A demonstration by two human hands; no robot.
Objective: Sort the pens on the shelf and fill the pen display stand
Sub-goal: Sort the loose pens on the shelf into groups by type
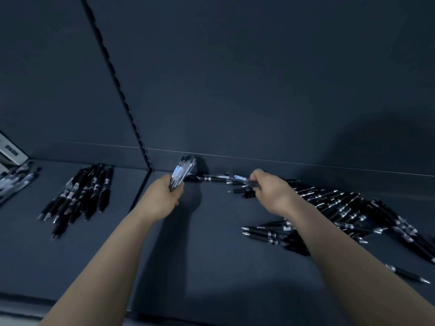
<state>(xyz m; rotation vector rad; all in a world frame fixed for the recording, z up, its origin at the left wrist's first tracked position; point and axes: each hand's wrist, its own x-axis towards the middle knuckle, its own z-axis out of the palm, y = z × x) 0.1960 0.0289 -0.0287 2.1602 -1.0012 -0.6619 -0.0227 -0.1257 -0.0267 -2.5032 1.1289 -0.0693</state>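
Black pens (341, 208) strewn on shelf (211, 255); bundle (182, 171) gripped in left hand (164, 198), single pen (240, 178) pinched in right hand (273, 191); label print blurred, unreadable.

Grips a bundle of pens (182, 172) in the left hand (164, 196); pinches a single pen (240, 178) in the right hand (270, 191), over the shelf (211, 243), between a neat pile (80, 194) and a loose heap (341, 208).

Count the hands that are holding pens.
2. The left hand grips a bundle of pens; the right hand holds one pen just above the shelf.
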